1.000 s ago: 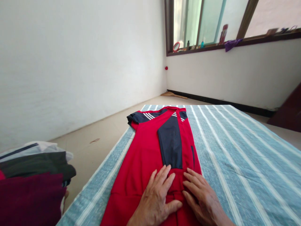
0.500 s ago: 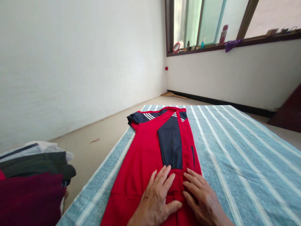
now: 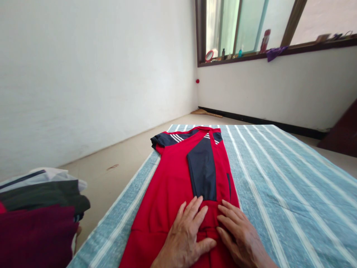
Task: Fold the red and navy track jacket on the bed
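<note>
1. Currently, the red short-sleeved sports top with navy panels and white shoulder stripes [image 3: 173,178] lies flat, long and narrow, on the blue-and-white striped cloth [image 3: 267,178]; its collar end is farthest from the person. What is under the cloth is covered.
2. At the near end of the top, the left hand [image 3: 182,234] rests palm down, fingers extended and slightly spread, grasping nothing.
3. Just beside it, near the top's right edge, the right hand [image 3: 242,230] also lies flat on the fabric, fingers loosely bent, with nothing clenched.
4. As a judgement, the work looks partly done: what appears to be the right sleeve [image 3: 203,175], navy and smooth, is turned in along the body, while the navy left sleeve [image 3: 164,139] points outward. The left side seems not yet turned in, and the length is not doubled over.
5. Left of the top, apart from it, sits a stack of maroon, dark green and white clothes [image 3: 39,208]; these look neatly layered, though what carries them is out of sight.
6. No writing or brand name can be read on the top. Well beyond it, on the sill, the red cylindrical container [image 3: 264,41] is too small to show legible print.
</note>
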A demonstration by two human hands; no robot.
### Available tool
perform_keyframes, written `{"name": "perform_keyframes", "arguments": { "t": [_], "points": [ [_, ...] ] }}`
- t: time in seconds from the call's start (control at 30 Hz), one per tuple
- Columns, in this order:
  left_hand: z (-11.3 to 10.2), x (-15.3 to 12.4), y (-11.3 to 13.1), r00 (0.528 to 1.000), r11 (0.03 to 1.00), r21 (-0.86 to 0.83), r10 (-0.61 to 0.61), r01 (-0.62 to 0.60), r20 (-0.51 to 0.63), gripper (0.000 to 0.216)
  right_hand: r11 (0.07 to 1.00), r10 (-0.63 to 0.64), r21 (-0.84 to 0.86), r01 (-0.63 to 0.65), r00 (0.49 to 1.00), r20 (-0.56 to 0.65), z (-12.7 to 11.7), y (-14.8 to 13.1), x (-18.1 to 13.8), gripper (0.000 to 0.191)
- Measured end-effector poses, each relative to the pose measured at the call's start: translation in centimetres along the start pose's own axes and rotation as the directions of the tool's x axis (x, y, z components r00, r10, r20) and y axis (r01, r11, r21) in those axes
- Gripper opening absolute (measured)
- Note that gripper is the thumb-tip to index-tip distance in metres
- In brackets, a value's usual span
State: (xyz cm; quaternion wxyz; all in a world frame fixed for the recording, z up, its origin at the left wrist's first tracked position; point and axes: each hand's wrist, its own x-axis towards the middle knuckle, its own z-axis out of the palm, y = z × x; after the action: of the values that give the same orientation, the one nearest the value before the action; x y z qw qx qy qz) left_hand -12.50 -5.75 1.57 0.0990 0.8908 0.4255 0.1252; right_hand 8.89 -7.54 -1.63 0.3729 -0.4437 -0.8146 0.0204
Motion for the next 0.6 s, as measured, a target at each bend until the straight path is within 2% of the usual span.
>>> {"name": "perform_keyframes", "arguments": {
  "t": [0.17,0.6],
  "points": [
    [0.04,-0.07,0.04,1.0,1.0,0.023,-0.004,0.004,0.028,0.07,1.0,-0.012,-0.015,0.012,1.0,0.019,-0.1,-0.02,-0.05,0.018],
    [-0.21,0.0,0.11,1.0,1.0,0.024,0.006,-0.006,0.007,0.069,1.0,-0.002,-0.008,0.002,1.0,0.003,-0.15,-0.17,0.1,0.017]
  ]
}}
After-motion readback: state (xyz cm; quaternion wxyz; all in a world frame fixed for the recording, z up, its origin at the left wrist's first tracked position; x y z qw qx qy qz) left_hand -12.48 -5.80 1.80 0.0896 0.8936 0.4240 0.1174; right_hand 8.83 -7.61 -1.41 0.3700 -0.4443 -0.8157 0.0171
